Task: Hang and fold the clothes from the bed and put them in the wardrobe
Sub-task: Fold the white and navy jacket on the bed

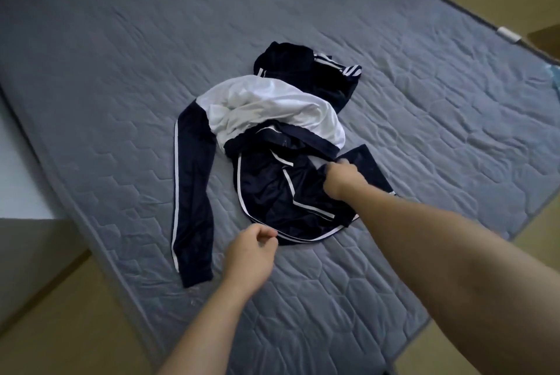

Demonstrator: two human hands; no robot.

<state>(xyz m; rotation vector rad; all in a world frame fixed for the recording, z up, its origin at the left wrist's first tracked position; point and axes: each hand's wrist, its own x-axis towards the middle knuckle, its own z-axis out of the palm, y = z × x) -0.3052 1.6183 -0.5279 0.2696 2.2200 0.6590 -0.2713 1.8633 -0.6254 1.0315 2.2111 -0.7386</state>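
Two hands meet the navy tracksuit heap (266,192) on the mattress (121,56): nearest, the left hand (250,252) curls its fingers (266,234) at the heap's near hem, though whether it pinches cloth cannot be told. Just beyond, the right hand (341,180) clutches navy fabric at the heap's right side, with the white top (272,107) draped across the heap's far half.

Bedroom at home: quilted mattress (121,50), strewn clothes (266,144).
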